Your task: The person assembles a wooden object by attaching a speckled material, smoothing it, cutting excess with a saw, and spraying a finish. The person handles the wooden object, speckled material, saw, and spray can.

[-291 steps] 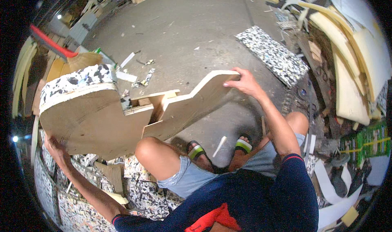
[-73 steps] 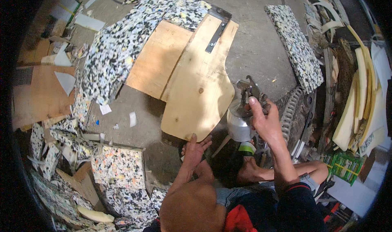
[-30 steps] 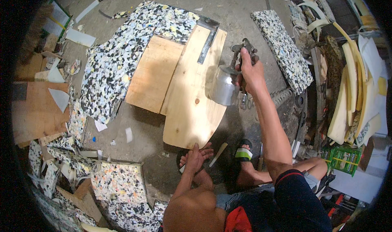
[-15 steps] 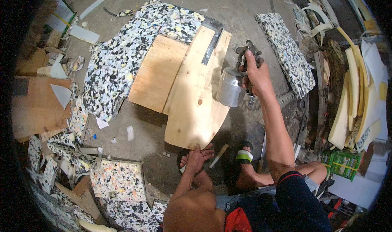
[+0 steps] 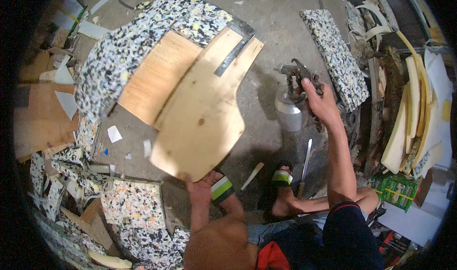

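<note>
My right hand (image 5: pixel 322 102) is wrapped round the grip of a spray gun (image 5: pixel 288 112) with a silvery cup hanging below its dark body. The gun is held to the right of a curved wooden board (image 5: pixel 204 120), apart from it. My left hand (image 5: pixel 196 188) grips the board's rounded near end, its fingers mostly hidden beneath. A dark metal bracket (image 5: pixel 233 51) is fixed at the board's far end. Beside the board lie a rectangular plywood panel (image 5: pixel 159 77) and a large speckled foam piece (image 5: pixel 112 63), which seem joined to it.
A speckled foam slab (image 5: pixel 335 58) lies at the far right. Near my sandalled feet are a chisel-like tool (image 5: pixel 307 163) and a pale stick (image 5: pixel 252 176). Foam offcuts (image 5: pixel 133 203) are heaped at the near left, with yellowish foam strips (image 5: pixel 404 122) stacked on the right.
The wooden board, with the plywood and foam, has turned and shifted left, its near end swinging left with my left hand. My right hand has moved the spray gun right, away from the board.
</note>
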`<state>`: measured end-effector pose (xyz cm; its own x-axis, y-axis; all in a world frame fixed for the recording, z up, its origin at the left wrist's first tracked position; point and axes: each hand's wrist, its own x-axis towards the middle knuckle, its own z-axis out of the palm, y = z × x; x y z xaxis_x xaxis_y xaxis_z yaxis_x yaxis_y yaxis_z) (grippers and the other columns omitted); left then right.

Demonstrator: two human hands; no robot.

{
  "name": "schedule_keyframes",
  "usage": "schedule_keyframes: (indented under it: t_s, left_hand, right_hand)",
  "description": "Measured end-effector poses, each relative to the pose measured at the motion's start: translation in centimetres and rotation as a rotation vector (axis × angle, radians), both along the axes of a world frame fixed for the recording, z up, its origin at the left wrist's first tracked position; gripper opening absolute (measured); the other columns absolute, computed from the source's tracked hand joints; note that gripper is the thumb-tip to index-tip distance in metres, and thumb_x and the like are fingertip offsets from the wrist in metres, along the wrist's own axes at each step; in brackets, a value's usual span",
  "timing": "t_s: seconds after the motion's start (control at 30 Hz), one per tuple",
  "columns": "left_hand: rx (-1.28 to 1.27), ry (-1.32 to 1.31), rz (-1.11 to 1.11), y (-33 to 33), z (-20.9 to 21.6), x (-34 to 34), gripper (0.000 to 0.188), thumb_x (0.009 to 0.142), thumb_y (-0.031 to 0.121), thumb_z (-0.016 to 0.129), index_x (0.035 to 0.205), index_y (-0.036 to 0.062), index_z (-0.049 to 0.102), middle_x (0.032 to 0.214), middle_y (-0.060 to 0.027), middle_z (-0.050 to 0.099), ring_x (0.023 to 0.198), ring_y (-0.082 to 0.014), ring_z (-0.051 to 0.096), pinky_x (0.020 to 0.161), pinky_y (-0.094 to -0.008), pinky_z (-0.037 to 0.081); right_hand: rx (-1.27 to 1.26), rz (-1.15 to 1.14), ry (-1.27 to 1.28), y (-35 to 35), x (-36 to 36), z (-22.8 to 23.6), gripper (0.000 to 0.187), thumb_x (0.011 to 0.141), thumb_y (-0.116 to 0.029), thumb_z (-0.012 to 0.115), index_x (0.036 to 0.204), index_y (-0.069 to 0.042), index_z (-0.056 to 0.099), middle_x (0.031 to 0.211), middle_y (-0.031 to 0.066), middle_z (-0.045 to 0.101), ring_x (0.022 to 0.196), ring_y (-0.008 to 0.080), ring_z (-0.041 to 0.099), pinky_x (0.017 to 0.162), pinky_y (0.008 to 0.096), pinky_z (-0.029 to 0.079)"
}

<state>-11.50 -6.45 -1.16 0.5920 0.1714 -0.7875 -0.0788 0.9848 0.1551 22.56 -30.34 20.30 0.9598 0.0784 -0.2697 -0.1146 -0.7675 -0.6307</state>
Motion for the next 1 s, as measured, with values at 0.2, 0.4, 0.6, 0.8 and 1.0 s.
schedule_keyframes:
  t_s: [0.2, 0.4, 0.6, 0.8, 1.0]
  left_hand:
    - [0.281, -0.591, 0.257, 9.4, 2.3, 0.1, 0.052, 0.106, 0.041, 0.051, 0.144, 0.0063, 0.046, 0.138, -0.0106, 0.060, 0.121, -0.0277, 0.061, 0.100, -0.0452, 0.054]
    - [0.497, 0.000, 0.310, 9.8, 4.5, 2.3, 0.061, 0.106, 0.047, 0.048, 0.151, 0.0062, 0.038, 0.145, -0.0110, 0.055, 0.128, -0.0249, 0.057, 0.099, -0.0420, 0.056]
    - [0.645, 0.208, 0.305, 12.6, 8.0, 3.5, 0.068, 0.105, 0.055, 0.044, 0.153, 0.0080, 0.035, 0.147, -0.0112, 0.053, 0.129, -0.0244, 0.056, 0.099, -0.0405, 0.056]
    - [0.584, 0.255, 0.321, 14.3, 9.0, 4.2, 0.061, 0.107, 0.051, 0.044, 0.151, 0.0083, 0.039, 0.143, -0.0100, 0.057, 0.120, -0.0241, 0.063, 0.085, -0.0357, 0.060]
    - [0.529, 0.265, 0.318, 14.0, 8.9, 4.5, 0.058, 0.108, 0.050, 0.043, 0.149, 0.0093, 0.041, 0.136, -0.0081, 0.062, 0.105, -0.0192, 0.066, 0.065, -0.0287, 0.056]
  right_hand:
    - [0.029, -0.024, 0.099, 0.2, -2.0, -0.7, 0.044, 0.099, -0.040, 0.065, 0.092, 0.002, 0.071, 0.076, 0.0025, 0.065, 0.071, 0.0114, 0.055, 0.065, 0.0305, 0.046]
    - [0.017, -0.088, 0.036, 1.6, -1.4, -1.6, 0.049, 0.098, -0.045, 0.065, 0.085, 0.002, 0.071, 0.071, 0.0036, 0.064, 0.069, 0.0132, 0.055, 0.065, 0.0324, 0.046]
    - [-0.016, -0.025, 0.110, 1.7, 0.8, -2.0, 0.050, 0.098, -0.047, 0.065, 0.086, 0.002, 0.070, 0.069, 0.0013, 0.061, 0.067, 0.0122, 0.054, 0.063, 0.0309, 0.044]
    - [0.055, -0.021, 0.003, 1.9, 1.1, -1.3, 0.048, 0.098, -0.045, 0.065, 0.093, 0.002, 0.070, 0.070, -0.0002, 0.061, 0.067, 0.0107, 0.052, 0.061, 0.0306, 0.043]
    - [0.000, -0.031, -0.062, 3.0, 2.4, -0.7, 0.052, 0.098, -0.049, 0.064, 0.094, 0.002, 0.071, 0.070, 0.0042, 0.062, 0.068, 0.0123, 0.054, 0.062, 0.0325, 0.044]
